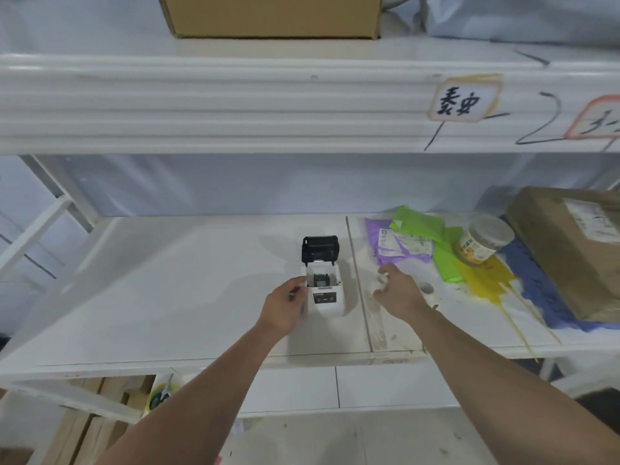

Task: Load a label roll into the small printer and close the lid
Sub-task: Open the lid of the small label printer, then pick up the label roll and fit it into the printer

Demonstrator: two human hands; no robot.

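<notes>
Both forearms reach in from the bottom edge toward the shelf (167, 280). Left hand (285, 305) is pressed against the left side of the small printer (323, 290), fingers wrapped on its body. Printer sits around the middle of the shelf, near the board seam, with its black lid (320, 249) flipped up and open. Right hand (397, 290) hovers just right of the printer, grip loosely curled around something pale, can't tell what. Further right: purple mailer (396, 246), green bag (426, 226), jar (484, 239), cardboard box (570, 250).
</notes>
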